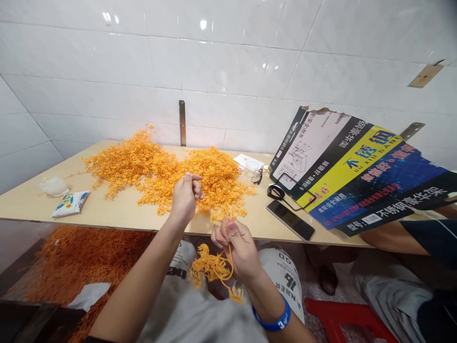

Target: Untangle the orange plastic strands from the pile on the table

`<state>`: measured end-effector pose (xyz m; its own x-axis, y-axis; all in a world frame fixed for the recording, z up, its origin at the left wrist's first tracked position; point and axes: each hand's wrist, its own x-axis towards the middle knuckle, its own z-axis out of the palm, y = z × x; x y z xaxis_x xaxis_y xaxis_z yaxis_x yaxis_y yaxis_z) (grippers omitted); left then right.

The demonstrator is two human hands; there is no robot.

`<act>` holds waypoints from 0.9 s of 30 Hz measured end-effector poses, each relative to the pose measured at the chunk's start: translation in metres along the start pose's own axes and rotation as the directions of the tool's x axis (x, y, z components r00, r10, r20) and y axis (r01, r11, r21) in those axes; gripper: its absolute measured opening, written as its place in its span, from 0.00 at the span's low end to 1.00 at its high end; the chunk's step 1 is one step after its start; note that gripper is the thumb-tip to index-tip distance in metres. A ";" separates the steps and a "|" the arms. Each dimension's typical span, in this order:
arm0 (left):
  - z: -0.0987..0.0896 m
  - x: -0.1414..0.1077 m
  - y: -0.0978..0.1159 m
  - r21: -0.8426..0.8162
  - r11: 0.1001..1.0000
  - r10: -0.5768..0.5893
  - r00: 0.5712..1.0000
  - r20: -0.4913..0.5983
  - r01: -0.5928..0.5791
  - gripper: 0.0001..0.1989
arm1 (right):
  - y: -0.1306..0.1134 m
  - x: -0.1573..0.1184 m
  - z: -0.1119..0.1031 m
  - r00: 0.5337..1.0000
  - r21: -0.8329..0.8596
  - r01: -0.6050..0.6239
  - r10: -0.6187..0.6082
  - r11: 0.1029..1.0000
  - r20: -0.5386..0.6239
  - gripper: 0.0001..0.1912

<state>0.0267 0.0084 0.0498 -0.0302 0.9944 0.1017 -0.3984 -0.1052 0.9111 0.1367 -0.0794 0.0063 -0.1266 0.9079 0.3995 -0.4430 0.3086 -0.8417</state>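
My right hand [237, 244], wearing a blue wristband, pinches thin stems between thumb and fingers at the table's front edge. From it hangs a small bunch of orange artificial-looking sprigs [210, 266], with frilly heads dangling over my lap. My left hand [186, 194] is raised just in front of a large heap of similar orange sprigs [214, 169]. Its fingers are curled in toward the thumb, and anything inside them is hidden. A second mound of orange sprigs [130, 159] joins the heap on the left.
On the table [21, 202] lie a small packet [71, 204], crumpled clear plastic [54, 186], glasses [257, 176] and a phone [291, 220]. Printed cardboard [342, 166] leans at right, beside another person's arm [392, 237]. Darker orange material [85, 259] fills the lower left; a red stool [342, 317] stands lower right.
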 end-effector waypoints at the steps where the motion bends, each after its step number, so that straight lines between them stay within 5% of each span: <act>1: -0.006 0.007 -0.001 0.111 0.993 0.037 0.998 0.059 -0.043 0.15 | 0.000 0.002 -0.001 1.000 0.016 -0.008 0.008 1.000 -0.014 0.24; 4: -0.022 0.028 -0.002 0.555 0.820 0.062 0.986 0.155 -0.139 0.15 | -0.003 0.014 -0.004 0.993 0.032 -0.035 0.038 0.999 -0.109 0.25; 7: -0.037 0.057 0.003 0.908 0.384 0.156 0.981 0.118 -0.170 0.19 | -0.005 0.033 -0.007 0.983 0.075 -0.054 0.066 0.996 -0.171 0.25; 9: -0.046 0.078 0.008 0.969 0.200 0.157 0.981 0.114 -0.145 0.22 | -0.003 0.048 -0.008 0.979 0.123 -0.065 0.087 0.990 -0.187 0.24; 15: -0.060 0.100 0.007 0.988 0.089 0.137 0.984 0.112 -0.125 0.29 | 0.010 0.081 -0.011 0.966 0.196 -0.135 0.173 0.971 -0.194 0.26; 18: -0.053 0.072 -0.002 0.949 0.204 0.225 0.955 0.192 -0.239 0.27 | 0.017 0.085 -0.013 0.959 0.201 -0.105 0.152 0.974 -0.237 0.26; 21: -0.037 0.032 -0.012 0.740 0.573 0.205 0.936 0.286 -0.352 0.31 | 0.022 0.083 -0.014 0.958 0.186 -0.082 0.128 0.979 -0.255 0.25; 24: -0.023 0.001 -0.018 0.508 0.835 0.045 0.945 0.323 -0.213 0.34 | 0.022 0.078 -0.012 0.976 0.174 -0.094 0.125 0.980 -0.177 0.23; 27: -0.017 -0.010 -0.016 0.311 0.946 0.001 0.964 0.267 -0.087 0.31 | 0.016 0.072 -0.008 0.971 0.295 -0.228 0.238 0.928 0.003 0.22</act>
<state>0.0177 0.0000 0.0270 0.2157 0.9546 0.2057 -0.0896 -0.1904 0.9776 0.1278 -0.0065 0.0181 -0.2307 0.9546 0.1886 -0.6440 -0.0044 -0.7650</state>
